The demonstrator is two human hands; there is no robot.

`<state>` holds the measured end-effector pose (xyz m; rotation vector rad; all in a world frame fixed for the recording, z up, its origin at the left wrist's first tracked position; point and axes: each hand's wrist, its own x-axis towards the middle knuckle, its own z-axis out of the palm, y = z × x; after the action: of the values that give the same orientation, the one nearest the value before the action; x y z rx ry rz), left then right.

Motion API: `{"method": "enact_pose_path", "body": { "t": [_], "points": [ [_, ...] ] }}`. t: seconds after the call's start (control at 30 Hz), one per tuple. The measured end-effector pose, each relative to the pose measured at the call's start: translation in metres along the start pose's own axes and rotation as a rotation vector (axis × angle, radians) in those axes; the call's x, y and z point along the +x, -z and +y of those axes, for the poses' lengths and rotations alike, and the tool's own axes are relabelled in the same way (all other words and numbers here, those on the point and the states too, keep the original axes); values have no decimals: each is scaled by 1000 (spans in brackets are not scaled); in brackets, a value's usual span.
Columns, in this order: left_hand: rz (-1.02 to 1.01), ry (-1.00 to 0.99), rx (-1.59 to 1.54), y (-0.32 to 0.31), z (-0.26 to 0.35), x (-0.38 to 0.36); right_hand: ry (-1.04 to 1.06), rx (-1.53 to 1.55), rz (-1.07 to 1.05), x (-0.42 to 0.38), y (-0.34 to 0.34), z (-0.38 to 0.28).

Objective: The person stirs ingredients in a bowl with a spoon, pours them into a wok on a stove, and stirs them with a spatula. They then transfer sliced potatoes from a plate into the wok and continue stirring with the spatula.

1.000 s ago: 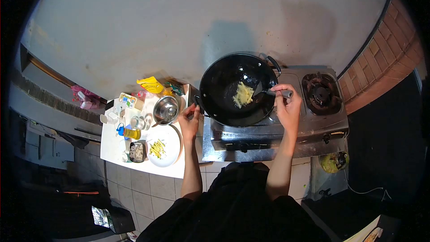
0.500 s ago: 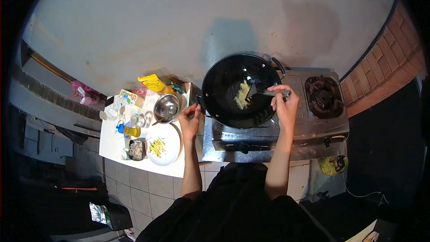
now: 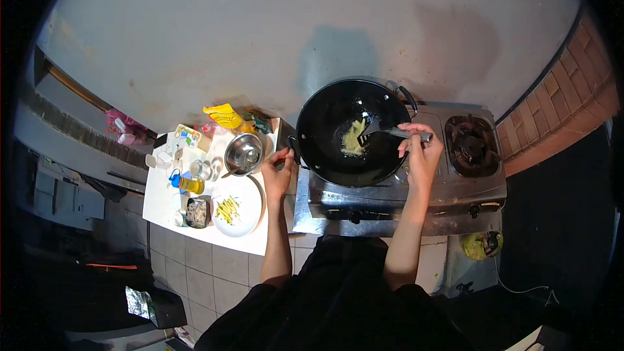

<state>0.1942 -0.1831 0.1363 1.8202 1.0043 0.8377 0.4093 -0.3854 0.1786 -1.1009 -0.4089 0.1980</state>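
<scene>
A black two-handled wok sits on the left side of the gas stove. Pale yellow food, its kind too small to tell, lies in the middle of the wok. My right hand grips the handle of a spatula, whose dark blade rests against the right edge of that food. My left hand is closed on the wok's left handle. Close by that hand stands a steel bowl with a utensil leaning over its rim.
On the white table left of the stove are a white plate of yellow-green strips, an oil bottle, a glass jar, a dark container and a yellow packet. A second burner is at right.
The spatula and my right hand have shifted slightly right. The food looks a little more gathered together. My left hand stays on the wok's handle.
</scene>
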Motion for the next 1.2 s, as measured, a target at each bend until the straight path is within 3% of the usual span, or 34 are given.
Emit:
{"method": "enact_pose_path", "body": {
  "t": [0.23, 0.57, 0.7, 0.77, 0.83, 0.93, 1.03, 1.2],
  "points": [
    [26, -37, -20, -4, -3, 3, 33, -11, 22, -2, 6, -10],
    [33, -28, -32, -5, -12, 6, 134, -33, -203, -5, -9, -9],
    [17, -40, 8, -2, -3, 4, 100, -182, -204, -6, -13, -5],
    [27, -39, 7, -3, -3, 4, 370, -571, -205, -4, -14, -4],
    [42, -37, 3, -4, -6, 5, 302, -490, -192, -6, -21, -12],
    [48, -61, 11, -3, -13, 7, 434, -598, -168, -3, -22, -7],
    [24, -40, 28, -3, -11, 6, 427, -538, -7, -5, -24, -3],
    [28, 7, 33, -4, -2, 4, 300, -518, 144, -4, -22, 2]
  ]
}}
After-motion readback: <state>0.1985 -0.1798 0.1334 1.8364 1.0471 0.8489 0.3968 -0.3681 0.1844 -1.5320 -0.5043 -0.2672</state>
